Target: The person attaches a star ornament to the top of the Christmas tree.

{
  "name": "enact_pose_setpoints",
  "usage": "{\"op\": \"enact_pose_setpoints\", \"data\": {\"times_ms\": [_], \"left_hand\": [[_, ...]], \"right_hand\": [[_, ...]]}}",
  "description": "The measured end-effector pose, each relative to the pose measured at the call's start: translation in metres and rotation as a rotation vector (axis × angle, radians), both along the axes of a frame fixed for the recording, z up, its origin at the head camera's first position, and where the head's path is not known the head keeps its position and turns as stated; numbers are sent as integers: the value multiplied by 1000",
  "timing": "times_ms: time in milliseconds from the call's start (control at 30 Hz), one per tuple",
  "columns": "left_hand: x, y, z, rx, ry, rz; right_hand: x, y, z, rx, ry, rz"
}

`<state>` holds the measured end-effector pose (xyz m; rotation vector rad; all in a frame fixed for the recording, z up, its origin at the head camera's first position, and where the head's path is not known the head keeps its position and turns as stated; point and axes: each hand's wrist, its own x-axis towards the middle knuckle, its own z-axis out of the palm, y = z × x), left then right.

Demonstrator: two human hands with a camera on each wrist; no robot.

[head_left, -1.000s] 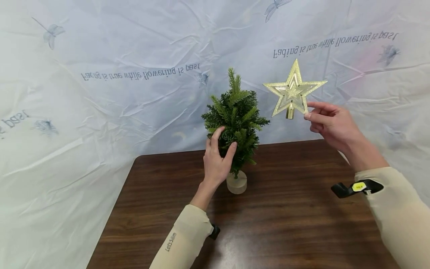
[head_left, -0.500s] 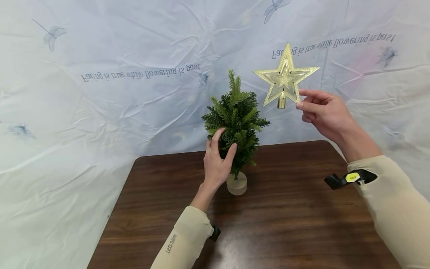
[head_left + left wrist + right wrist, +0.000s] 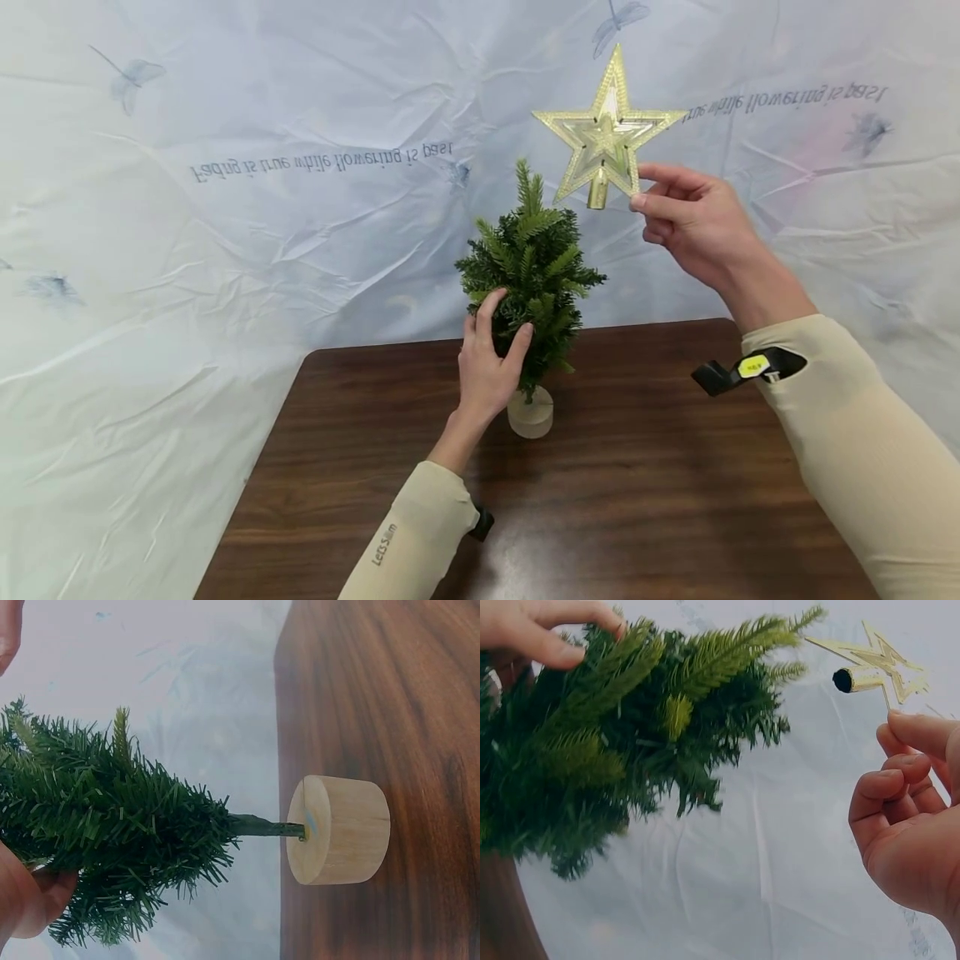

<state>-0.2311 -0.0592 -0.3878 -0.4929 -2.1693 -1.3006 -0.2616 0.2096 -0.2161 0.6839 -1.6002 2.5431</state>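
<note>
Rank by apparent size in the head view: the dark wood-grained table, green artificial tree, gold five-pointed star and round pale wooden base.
1. Dark table
2. Green tree
3. Gold star
4. Pale base

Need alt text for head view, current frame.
A person's right hand pinches a gold star by a lower point, right of the tip of a small green tree; the left hand holds the tree's foliage. The tree's round wooden base stands on a dark wooden table before wrinkled pale cloth.
</note>
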Motion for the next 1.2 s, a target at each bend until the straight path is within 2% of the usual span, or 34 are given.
{"op": "enact_pose_setpoints", "data": {"times_ms": [267,467,767,1200], "left_hand": [[-1,1,-1,-9,-8,16],[-1,1,-2,-9,-9,13],[-2,1,-3,-11,7,13],[-1,2,-2,-8,-5,12]], "right_hand": [[-1,-16,15,-21,-3,31],[-4,-23,26,-40,35,38],[-8,-40,43,-22,7,-43],[-15,-65,55,34,23,-81]]}}
